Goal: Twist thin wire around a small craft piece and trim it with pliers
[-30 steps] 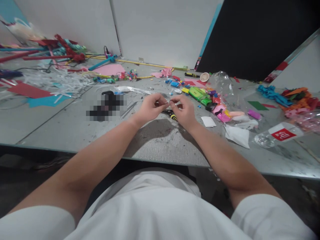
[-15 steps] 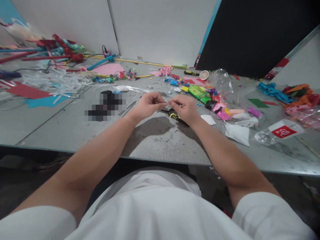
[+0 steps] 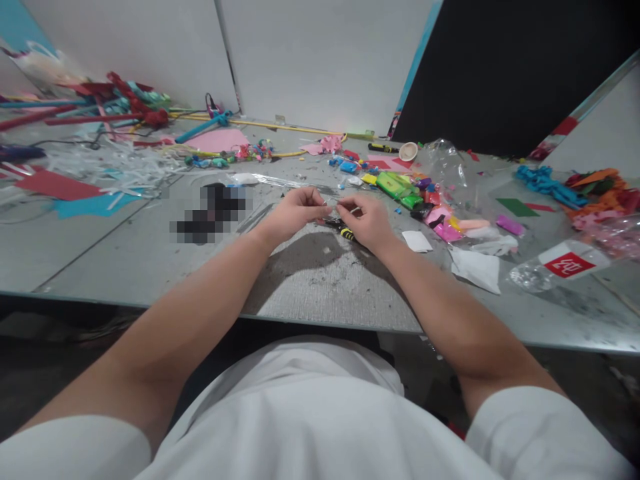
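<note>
**Grey counter strewn with craft scraps, two hands pinching a small piece at its middle**

Grey and scuffed, the counter (image 3: 100, 253) runs wall to wall under pale panels and a black board. At far left lie red paper sheets (image 3: 57, 185), a blue sheet and a heap of white shredded strips (image 3: 115, 163), with red and teal sticks (image 3: 120, 100) piled behind. Further in, a pink sheet (image 3: 217, 139) lies flat.

At the middle, the left hand (image 3: 295, 215) and the right hand (image 3: 367, 220) meet, fingertips closed together on a thin, pale, small piece (image 3: 336, 209) held just above the counter; it is too small to tell its make. Directly under the right hand lies a black tool with yellow bands (image 3: 345, 233).

To the right sit a green packet (image 3: 393, 185), a small round cup (image 3: 409, 152) whose contents cannot be seen, a crumpled clear bag (image 3: 447, 163), and pink and purple bits (image 3: 445, 230). A white paper square (image 3: 417, 241) and a torn white sheet (image 3: 476, 268) lie nearer the edge. At far right, a clear plastic bottle (image 3: 555, 267) lies on its side; its red label carries white characters too blurred to read. Behind it are blue strips (image 3: 545, 183) and orange scraps (image 3: 600, 183).
</note>
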The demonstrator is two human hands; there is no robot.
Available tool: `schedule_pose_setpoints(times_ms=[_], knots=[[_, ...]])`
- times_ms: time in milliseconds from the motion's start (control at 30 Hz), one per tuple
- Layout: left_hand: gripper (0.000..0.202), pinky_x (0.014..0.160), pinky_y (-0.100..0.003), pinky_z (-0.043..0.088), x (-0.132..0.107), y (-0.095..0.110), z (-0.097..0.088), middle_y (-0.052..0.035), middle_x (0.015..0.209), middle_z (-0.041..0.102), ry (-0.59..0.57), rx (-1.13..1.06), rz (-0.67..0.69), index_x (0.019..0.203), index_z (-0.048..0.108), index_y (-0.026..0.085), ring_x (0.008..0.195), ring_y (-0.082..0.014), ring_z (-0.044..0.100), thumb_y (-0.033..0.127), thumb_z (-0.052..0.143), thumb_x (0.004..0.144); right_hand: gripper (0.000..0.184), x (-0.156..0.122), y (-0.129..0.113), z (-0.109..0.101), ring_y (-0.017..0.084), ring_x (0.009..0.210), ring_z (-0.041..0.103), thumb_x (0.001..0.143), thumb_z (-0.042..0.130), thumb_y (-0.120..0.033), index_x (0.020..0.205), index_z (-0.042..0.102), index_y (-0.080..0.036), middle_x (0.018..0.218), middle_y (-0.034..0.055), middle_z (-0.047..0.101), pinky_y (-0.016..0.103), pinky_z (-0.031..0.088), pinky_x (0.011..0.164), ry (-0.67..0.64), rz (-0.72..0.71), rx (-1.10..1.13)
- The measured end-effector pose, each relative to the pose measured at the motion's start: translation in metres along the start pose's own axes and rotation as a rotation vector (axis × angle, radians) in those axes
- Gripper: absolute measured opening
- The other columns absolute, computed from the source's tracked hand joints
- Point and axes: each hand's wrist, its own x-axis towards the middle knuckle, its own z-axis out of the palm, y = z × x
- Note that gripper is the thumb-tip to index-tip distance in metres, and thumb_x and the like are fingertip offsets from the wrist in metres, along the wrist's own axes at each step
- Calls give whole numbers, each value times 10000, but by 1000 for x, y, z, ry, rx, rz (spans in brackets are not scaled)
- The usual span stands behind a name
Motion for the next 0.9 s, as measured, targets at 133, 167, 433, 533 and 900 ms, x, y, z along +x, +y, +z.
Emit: schedule_pose_setpoints(times_ms=[133,167,433,533,900], knots=[[249,618,-252,534,-3,4,4,31,683,622,-12,-141,-99,791,654,170,586,-88,606,174,895,730,273,-2,3,3,214,793,695,972,647,-497,1010,724,-238,879,54,761,367,571,746,16,-56,-17],[228,624,-251,534,-3,6,5,26,708,636,-22,-161,-121,818,678,162,591,-85,609,161,887,727,267,-2,4,4,211,778,691,978,638,-487,1009,720,-234,863,51,755,366,564,744,18,-73,-25],[170,653,-263,529,-6,12,7,11,745,670,-48,-144,-186,864,733,152,603,-87,616,105,840,741,228,-3,3,3,214,775,663,1017,590,-423,923,690,-240,841,44,743,368,510,755,-6,-106,-110],[141,664,-273,534,-6,12,7,14,685,645,-51,-114,-195,837,739,151,596,-91,596,147,863,770,224,-3,3,3,207,766,640,1019,572,-385,889,677,-235,818,40,728,357,489,754,-14,-124,-150],[113,599,-240,487,-8,18,10,-18,679,673,-8,72,-221,713,756,138,597,-92,595,154,806,813,172,-3,-1,1,224,799,592,982,562,-255,833,640,-220,813,65,681,357,418,756,-107,-211,-331]])
